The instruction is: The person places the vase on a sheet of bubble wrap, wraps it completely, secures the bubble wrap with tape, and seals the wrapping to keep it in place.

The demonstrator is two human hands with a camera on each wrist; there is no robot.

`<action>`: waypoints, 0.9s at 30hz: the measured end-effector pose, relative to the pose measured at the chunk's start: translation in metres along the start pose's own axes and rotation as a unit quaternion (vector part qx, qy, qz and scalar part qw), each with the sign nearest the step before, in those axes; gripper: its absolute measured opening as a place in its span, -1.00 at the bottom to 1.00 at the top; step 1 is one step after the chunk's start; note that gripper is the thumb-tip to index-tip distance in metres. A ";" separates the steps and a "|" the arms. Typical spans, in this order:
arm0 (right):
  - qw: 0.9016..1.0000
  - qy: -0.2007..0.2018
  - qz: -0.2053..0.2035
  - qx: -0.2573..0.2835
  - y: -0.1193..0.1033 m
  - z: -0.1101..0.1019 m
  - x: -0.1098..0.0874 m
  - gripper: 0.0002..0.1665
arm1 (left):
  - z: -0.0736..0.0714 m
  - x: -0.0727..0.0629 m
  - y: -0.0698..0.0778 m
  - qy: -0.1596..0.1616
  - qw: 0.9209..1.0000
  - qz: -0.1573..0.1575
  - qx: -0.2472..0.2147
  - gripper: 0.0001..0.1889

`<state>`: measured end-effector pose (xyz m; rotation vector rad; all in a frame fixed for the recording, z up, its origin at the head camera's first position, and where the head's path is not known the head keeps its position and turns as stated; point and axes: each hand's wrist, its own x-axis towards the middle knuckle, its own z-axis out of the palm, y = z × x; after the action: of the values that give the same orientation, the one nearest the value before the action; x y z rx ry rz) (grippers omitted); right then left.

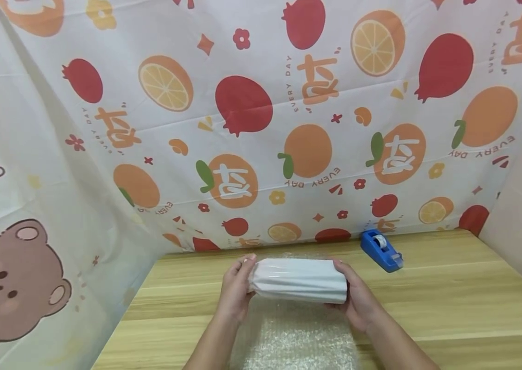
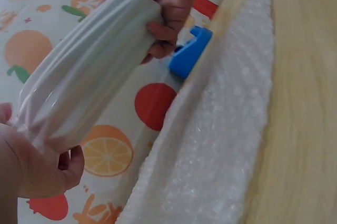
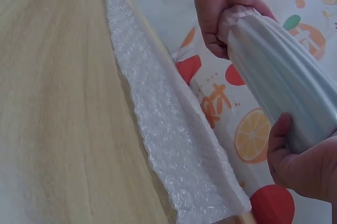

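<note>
A white vase with long fluted ridges (image 1: 300, 280) lies sideways between both hands, held above the table. My left hand (image 1: 236, 289) grips its narrower end at the left. At the wider right end, my right hand (image 1: 358, 300) holds on, with the thumb over the top edge. The left wrist view shows the vase (image 2: 89, 68) slanting up from the left hand (image 2: 39, 166) to the right hand (image 2: 171, 10). Beneath it a sheet of clear bubble wrap (image 1: 295, 339) is spread on the tabletop.
The wood-grain table (image 1: 446, 298) carries a blue tape dispenser (image 1: 382, 251) at the back, right of the hands. A fruit-printed curtain (image 1: 261, 149) hangs along the table's back edge. Another cloth with a bear print (image 1: 11, 288) hangs on the left.
</note>
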<state>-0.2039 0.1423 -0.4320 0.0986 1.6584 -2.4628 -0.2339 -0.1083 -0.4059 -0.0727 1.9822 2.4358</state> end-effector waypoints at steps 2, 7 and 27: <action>1.000 0.008 -0.002 -0.002 0.000 -0.002 0.001 -0.26 | 0.004 0.000 -0.002 0.001 0.998 0.012 0.055 -0.63; 1.000 0.013 0.012 -0.019 0.004 -0.006 0.002 -0.21 | 0.004 -0.002 -0.010 -0.011 0.987 0.020 0.160 -0.68; 0.991 -0.073 0.059 -0.099 0.023 -0.030 0.018 -0.30 | -0.054 0.010 -0.034 -0.197 0.970 -0.078 0.122 -0.67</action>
<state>-0.2187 0.1600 -0.4671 -0.0094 1.7679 -2.1530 -0.2408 -0.1542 -0.4509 0.2298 1.9822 1.9127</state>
